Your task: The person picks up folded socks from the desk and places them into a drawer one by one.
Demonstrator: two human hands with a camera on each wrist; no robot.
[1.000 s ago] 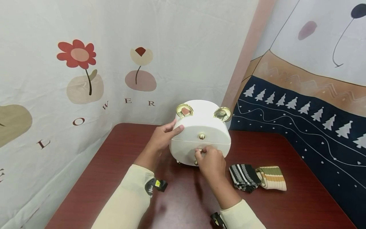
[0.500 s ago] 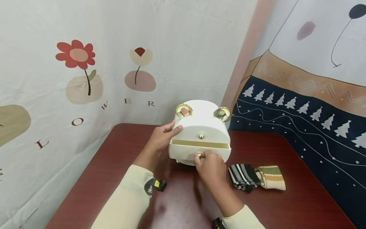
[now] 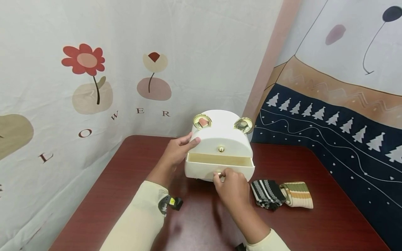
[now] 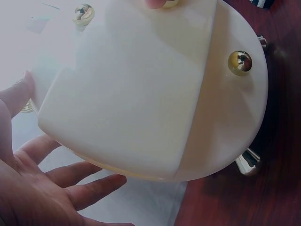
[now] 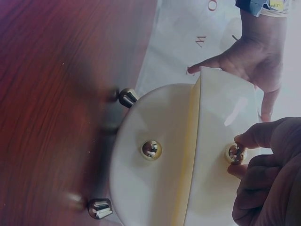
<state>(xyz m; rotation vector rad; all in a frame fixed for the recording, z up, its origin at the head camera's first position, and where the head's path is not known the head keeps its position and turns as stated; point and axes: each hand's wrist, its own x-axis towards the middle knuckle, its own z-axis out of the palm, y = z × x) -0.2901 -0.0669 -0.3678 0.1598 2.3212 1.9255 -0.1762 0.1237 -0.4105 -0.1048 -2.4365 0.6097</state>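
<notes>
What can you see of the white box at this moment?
The white box has a rounded outline, a smooth, plastic-looking surface, gold ear-like pieces, round gold knobs and metallic feet. It stands upright on the dark red table. The drawer below the top knob stands open, showing a yellowish inside. The left hand touches its left side; the right hand pinches the open drawer's knob.

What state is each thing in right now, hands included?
Glossy white rounded box, upright on the red-brown wood-grained table
White half-round top drawer, shut
White middle drawer, partly open
White half-round bottom drawer, shut
Black-and-white patterned cloth, folded on the table
Beige, green and orange ribbed cloth, folded on the table
Left hand, resting against the box's side
Right hand, pinching the middle drawer's gold knob
</notes>
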